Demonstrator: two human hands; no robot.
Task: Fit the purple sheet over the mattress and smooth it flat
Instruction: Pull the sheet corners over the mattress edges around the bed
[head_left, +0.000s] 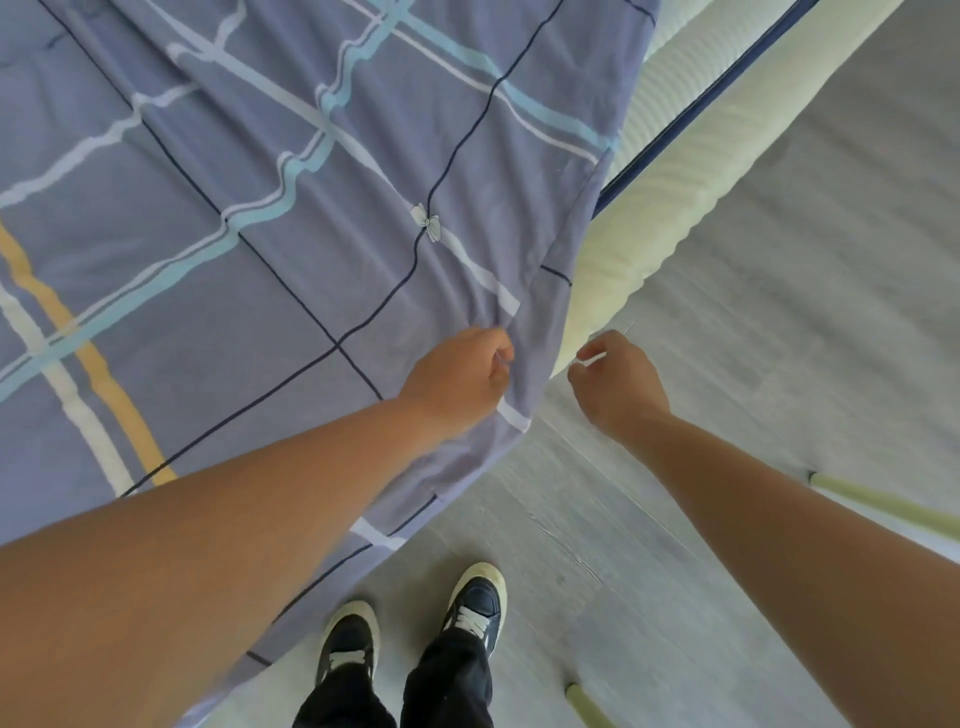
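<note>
The purple sheet (270, 218), crossed by white, blue, yellow and dark lines, covers most of the mattress and hangs over its near corner. The cream mattress (670, 208) with a dark blue seam shows bare along its right side. My left hand (462, 379) pinches a bunched fold of the sheet at that corner. My right hand (618, 382) hovers just right of the corner, close to the mattress side, with fingers loosely curled and holding nothing.
I stand on a grey wood-look floor (779, 364) at the bed's corner, my dark shoes (415, 634) close to the sheet's hanging edge. Pale yellow rods (883, 499) lie on the floor at the right and lower right.
</note>
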